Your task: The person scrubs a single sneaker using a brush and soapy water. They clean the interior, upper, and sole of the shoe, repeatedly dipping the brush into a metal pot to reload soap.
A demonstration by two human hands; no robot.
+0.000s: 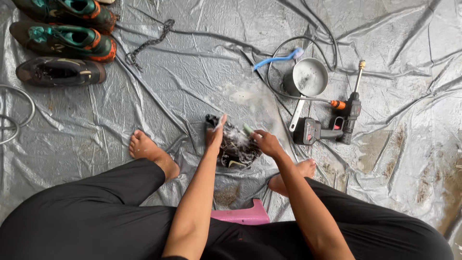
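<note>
A dark, soapy shoe lies on the grey plastic sheet between my bare feet. My left hand grips its left end and holds it steady. My right hand is closed on a small light-green brush pressed against the shoe's foamy top. White suds cover the middle of the shoe. My forearms reach down from my knees, which are in black trousers.
Three other shoes lie at the top left, two green and orange, one dark. A metal saucepan, a blue brush, a black cordless spray gun, a chain, hoses and a pink stool surround me.
</note>
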